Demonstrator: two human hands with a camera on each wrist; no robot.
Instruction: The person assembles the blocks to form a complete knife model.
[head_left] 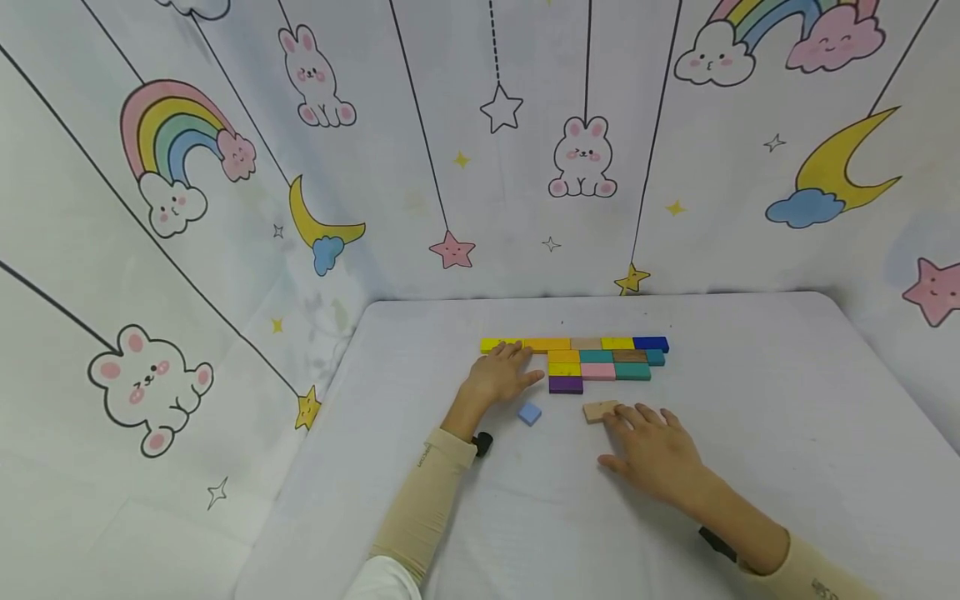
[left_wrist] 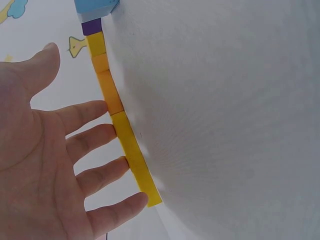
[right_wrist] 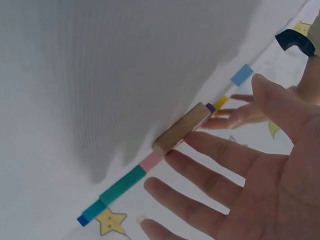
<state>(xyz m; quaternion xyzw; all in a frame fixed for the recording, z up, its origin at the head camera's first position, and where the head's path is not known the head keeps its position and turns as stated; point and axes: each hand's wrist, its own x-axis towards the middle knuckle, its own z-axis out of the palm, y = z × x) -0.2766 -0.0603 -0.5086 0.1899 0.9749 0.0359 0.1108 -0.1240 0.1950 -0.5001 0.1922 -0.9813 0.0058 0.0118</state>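
Note:
My left hand (head_left: 498, 379) has its fingers spread at the left end of the top row of coloured blocks. In the left wrist view its straight fingertips touch the side of a long yellow block (left_wrist: 134, 156) and the edge of an orange block (left_wrist: 109, 92). My right hand (head_left: 656, 454) lies low over the table, fingers extended. Its index and middle fingertips touch a plain wooden block (right_wrist: 182, 130), which sits in front of the assembled rows and is gripped by neither hand. A light blue block (head_left: 529, 414) lies loose between the hands.
The stacked rows include a purple block (head_left: 566, 385) nearest me, a pink block (head_left: 597, 372), teal blocks (head_left: 632, 372), a brown block (head_left: 630, 356) and a dark blue block (head_left: 651, 343) at the right end. A white cloth covers the table (head_left: 787, 400); a patterned curtain (head_left: 517, 192) stands behind.

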